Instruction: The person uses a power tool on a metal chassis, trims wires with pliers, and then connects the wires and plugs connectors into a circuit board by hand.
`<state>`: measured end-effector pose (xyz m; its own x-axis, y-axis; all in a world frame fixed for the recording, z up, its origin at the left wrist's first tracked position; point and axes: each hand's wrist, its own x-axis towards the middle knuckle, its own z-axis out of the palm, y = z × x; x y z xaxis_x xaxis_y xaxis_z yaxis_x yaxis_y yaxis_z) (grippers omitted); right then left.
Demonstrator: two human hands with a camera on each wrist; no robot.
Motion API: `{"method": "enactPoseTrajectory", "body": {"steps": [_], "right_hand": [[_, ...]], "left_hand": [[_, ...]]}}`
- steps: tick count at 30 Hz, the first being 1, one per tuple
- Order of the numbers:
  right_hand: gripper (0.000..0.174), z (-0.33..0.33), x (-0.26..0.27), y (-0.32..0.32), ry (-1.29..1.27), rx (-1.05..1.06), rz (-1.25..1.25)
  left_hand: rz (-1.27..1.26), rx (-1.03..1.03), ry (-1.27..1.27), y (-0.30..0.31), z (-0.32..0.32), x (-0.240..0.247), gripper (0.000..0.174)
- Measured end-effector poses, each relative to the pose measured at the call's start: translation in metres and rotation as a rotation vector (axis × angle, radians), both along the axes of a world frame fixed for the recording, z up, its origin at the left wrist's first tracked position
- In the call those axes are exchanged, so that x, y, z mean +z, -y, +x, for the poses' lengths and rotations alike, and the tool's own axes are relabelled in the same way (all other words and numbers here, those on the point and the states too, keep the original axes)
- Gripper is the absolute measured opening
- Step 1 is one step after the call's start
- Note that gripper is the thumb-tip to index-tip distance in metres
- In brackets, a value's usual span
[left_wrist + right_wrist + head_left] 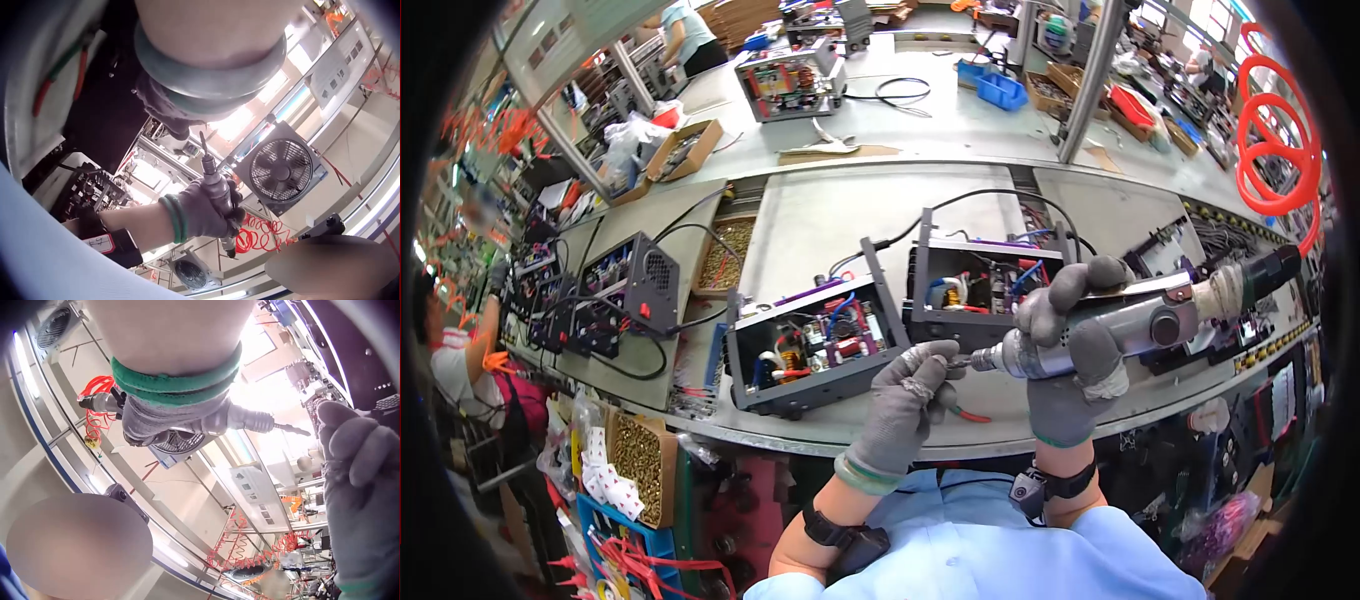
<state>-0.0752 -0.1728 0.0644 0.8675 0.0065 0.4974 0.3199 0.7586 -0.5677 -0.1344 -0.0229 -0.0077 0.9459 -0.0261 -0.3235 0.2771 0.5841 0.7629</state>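
My gloved right hand grips a silver air screwdriver lying nearly level, its bit pointing left. The gloved left hand is at the tip of the bit, fingers curled and thumb against the index finger; I cannot tell whether a small thing is between them. In the right wrist view the bit ends close beside the curled left fingers. Behind the hands, on the bench, sit two open-topped dark metal cases, the left case and the right case, with coils, wires and boards inside.
Pliers with red handles lie on the bench near the left hand. More dark cases stand at left. A tray of small brass-coloured parts is set in the bench. A red coiled hose hangs at right; black cables loop behind the cases.
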Motion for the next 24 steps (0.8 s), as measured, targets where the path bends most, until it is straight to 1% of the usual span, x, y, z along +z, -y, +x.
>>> {"method": "enactPoseTrajectory", "body": {"steps": [2, 3, 4, 6, 7, 8, 10, 11, 13, 14, 16, 17, 18, 20, 21, 22, 24], "right_hand": [[0.054, 0.001, -0.001, 0.002, 0.004, 0.005, 0.016], [0.054, 0.001, 0.000, 0.003, -0.009, -0.004, 0.022], [0.054, 0.002, -0.001, 0.004, -0.012, -0.008, 0.026], [0.056, 0.004, -0.004, 0.005, 0.042, -0.051, -0.009], [0.057, 0.004, -0.006, 0.005, 0.035, -0.052, 0.011], [0.057, 0.004, -0.006, 0.007, 0.033, -0.055, 0.015], [0.057, 0.003, -0.006, 0.010, 0.020, -0.020, 0.034], [0.057, 0.001, -0.006, 0.011, 0.017, -0.027, 0.035], [0.055, -0.001, -0.004, 0.011, 0.013, -0.078, 0.018], [0.055, 0.000, -0.005, 0.012, 0.010, -0.083, 0.018], [0.053, 0.004, -0.007, 0.014, 0.073, -0.042, 0.044], [0.053, 0.004, -0.008, 0.015, 0.068, -0.047, 0.041], [0.056, 0.002, -0.007, 0.015, 0.025, -0.025, 0.105], [0.055, 0.001, -0.007, 0.013, 0.009, -0.039, 0.111], [0.055, 0.003, -0.009, 0.012, 0.045, -0.049, 0.098], [0.054, 0.001, -0.010, 0.012, 0.009, -0.033, 0.108], [0.050, 0.005, -0.012, 0.011, 0.075, -0.081, 0.025]], "left_hand": [[-0.101, 0.033, 0.041, 0.003, 0.004, -0.006, 0.028], [-0.134, 0.001, 0.035, 0.001, 0.004, -0.008, 0.028], [-0.131, -0.003, 0.032, 0.003, 0.004, -0.007, 0.028], [-0.149, 0.060, 0.007, 0.006, 0.002, 0.000, 0.028], [-0.214, 0.060, 0.023, 0.004, 0.002, -0.004, 0.028], [-0.210, 0.057, 0.021, 0.003, 0.002, -0.008, 0.028], [-0.319, 0.063, 0.026, 0.003, 0.002, -0.013, 0.026], [-0.318, 0.056, 0.022, 0.003, 0.003, -0.012, 0.026], [-0.294, -0.044, 0.065, 0.003, 0.003, -0.008, 0.025], [-0.293, -0.048, 0.061, 0.006, 0.003, -0.005, 0.025], [-0.147, -0.036, 0.044, 0.011, 0.006, 0.001, 0.024], [-0.141, -0.020, 0.044, 0.013, 0.006, 0.002, 0.023], [-0.143, -0.023, 0.036, 0.013, 0.007, 0.001, 0.023], [-0.301, 0.051, -0.018, 0.013, 0.007, -0.003, 0.023], [-0.331, 0.026, -0.061, 0.012, 0.008, 0.000, 0.027], [-0.326, 0.023, -0.072, 0.012, 0.007, -0.002, 0.027], [-0.413, -0.048, 0.020, 0.013, 0.007, -0.006, 0.033]]}}
